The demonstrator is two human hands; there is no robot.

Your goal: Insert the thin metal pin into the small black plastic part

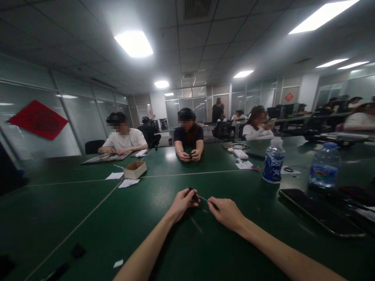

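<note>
My left hand (181, 203) is closed around a small black object (193, 194), held just above the green table (158, 226); its exact kind is too small to make out. Facing it, my right hand (225, 211) grips a screwdriver (203, 198) with a dark handle and a thin metal shaft. The shaft points left, its tip close to the black object. Whether the tip touches it, I cannot tell.
At right lie a smartphone (319, 212), a blue-labelled bottle (273, 162) and a clear water bottle (324, 166). A small open cardboard box (135, 170) stands left beyond my hands, near paper slips (129, 183). Across the table a co-worker (189, 134) handles something small and dark.
</note>
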